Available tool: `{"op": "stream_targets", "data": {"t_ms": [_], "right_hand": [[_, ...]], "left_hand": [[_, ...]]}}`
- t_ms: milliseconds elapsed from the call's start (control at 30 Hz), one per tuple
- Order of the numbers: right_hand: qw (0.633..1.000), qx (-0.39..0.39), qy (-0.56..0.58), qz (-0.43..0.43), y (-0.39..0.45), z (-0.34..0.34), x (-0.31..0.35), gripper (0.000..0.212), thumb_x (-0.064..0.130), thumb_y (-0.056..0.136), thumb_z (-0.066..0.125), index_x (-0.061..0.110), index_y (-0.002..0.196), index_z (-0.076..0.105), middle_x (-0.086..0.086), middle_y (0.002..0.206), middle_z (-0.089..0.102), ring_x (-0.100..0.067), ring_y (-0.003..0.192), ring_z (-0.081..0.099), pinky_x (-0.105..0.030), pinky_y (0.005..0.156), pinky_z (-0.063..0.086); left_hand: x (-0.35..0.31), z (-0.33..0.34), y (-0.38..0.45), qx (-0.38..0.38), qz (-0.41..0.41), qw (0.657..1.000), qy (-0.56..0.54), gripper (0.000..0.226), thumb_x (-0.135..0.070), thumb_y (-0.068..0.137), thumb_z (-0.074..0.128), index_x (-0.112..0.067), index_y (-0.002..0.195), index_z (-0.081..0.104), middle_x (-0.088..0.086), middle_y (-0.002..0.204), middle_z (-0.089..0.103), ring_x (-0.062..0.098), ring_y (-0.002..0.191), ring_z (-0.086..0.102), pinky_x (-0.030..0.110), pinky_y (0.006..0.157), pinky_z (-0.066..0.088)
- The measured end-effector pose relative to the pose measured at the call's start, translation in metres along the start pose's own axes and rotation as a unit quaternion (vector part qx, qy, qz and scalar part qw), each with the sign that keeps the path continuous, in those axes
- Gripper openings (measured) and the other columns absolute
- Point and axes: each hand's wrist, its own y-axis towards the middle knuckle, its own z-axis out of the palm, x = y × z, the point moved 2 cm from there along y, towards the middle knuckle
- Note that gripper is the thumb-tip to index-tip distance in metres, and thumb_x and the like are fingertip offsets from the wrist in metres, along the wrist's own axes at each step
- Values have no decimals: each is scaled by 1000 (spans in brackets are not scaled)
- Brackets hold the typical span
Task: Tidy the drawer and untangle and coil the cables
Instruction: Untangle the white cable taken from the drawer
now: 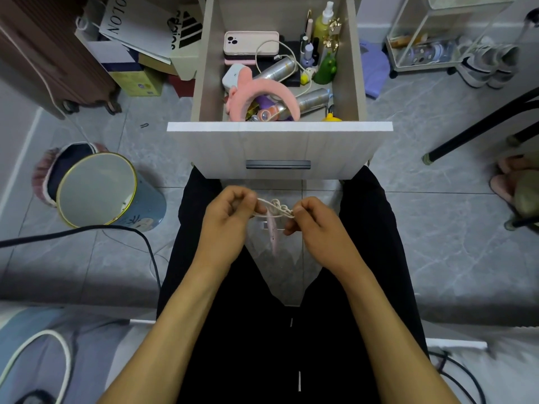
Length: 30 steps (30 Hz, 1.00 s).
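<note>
Below the open drawer (pixel 279 147), over the lap: a thin white cable (pixel 275 207) stretched between both hands, its long axis running left to right across the body, knotted loops bunched near the middle and a little toward the right. Left hand (pixel 230 217) pinches the left end, fingers curled round it, knuckles up, wrist roughly level. Right hand (pixel 313 221) pinches the other side just past the tangle, fingers likewise curled on the strand. Right hand sits nearer the knot, so the picking-apart likely falls to it while the left holds tension. A loose tail seems to hang down between the hands; its end is hard to make out. Both forearms come in from below, converging toward the cable. Second white cable (pixel 288 58) lies looped in the drawer among a pink headband (pixel 264 91), phone (pixel 250 42) and bottles, not yet dealt with. Judged stage: early, first cable mid-untangle, coiling not begun.
</note>
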Motion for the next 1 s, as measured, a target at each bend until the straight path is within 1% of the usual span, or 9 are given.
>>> {"op": "stream_targets", "data": {"t_ms": [100, 200, 333, 467, 600, 700, 800, 900, 1000], "right_hand": [[1000, -3, 10, 1, 0, 0, 0, 17, 19, 101, 44, 12, 92, 57, -1, 84, 69, -11, 79, 68, -23, 75, 53], [1000, 0, 13, -9, 1, 2, 2, 17, 20, 101, 45, 11, 93, 57, -2, 85, 69, -12, 80, 69, -31, 80, 57], [1000, -14, -14, -18, 2, 5, 5, 17, 23, 100, 46, 17, 90, 57, 2, 88, 70, -6, 82, 67, -26, 79, 55], [987, -40, -149, -47, 4, 7, 7, 17, 24, 101, 43, 17, 89, 54, -1, 82, 63, -10, 67, 54, -22, 57, 42], [965, -44, -236, -103, 5, 9, 7, 14, 23, 100, 44, 17, 88, 50, 7, 88, 48, -4, 73, 46, -16, 61, 34], [973, -43, -212, -82, 5, 4, 4, 15, 20, 100, 46, 19, 85, 49, 6, 84, 49, -3, 70, 46, -9, 60, 35], [986, -30, -160, -45, 4, 2, -1, 15, 22, 101, 46, 20, 87, 52, 2, 83, 60, -10, 73, 57, -12, 61, 43], [988, -35, -144, -31, 4, 6, 0, 15, 22, 100, 45, 19, 89, 55, 1, 86, 64, -14, 82, 63, -29, 72, 52], [991, -49, -126, -9, 6, 7, 3, 18, 24, 100, 45, 18, 88, 56, 1, 87, 64, -15, 83, 63, -30, 73, 52]], "left_hand": [[-3, -1, -1, 57, 17, 997, 52, 5, -20, 93, 63, -15, 91, 65, -4, 73, 68, 8, 67, 64, 16, 67, 50], [-7, 2, -2, 79, 92, 979, 165, 7, -23, 91, 67, -24, 94, 74, -18, 75, 68, 3, 68, 63, 15, 63, 49], [-4, 2, 0, 24, 79, 993, 81, 17, -9, 95, 59, -18, 90, 73, -18, 71, 68, 0, 72, 64, 10, 70, 46], [6, 8, -6, -18, 32, 999, 27, 18, -11, 96, 57, -19, 89, 72, -4, 75, 70, 4, 75, 65, 16, 75, 51], [11, 10, -11, -42, -28, 997, -62, 18, -13, 96, 58, -19, 88, 73, 1, 80, 73, 12, 82, 70, 22, 79, 54], [8, 3, -7, 37, -6, 999, 36, 15, -12, 92, 65, -22, 85, 74, -5, 79, 75, 9, 82, 71, 23, 82, 55], [9, 1, -2, 105, 0, 983, 148, 10, -16, 90, 68, -21, 85, 74, -10, 80, 75, 5, 81, 71, 29, 84, 56], [9, 3, 0, 74, 28, 987, 137, 12, -13, 91, 66, -21, 85, 72, -12, 84, 73, 4, 85, 69, 26, 83, 53], [7, 8, -5, 62, 53, 993, 85, 17, -4, 91, 63, -18, 86, 71, -12, 91, 74, 3, 92, 68, 18, 84, 51]]}}
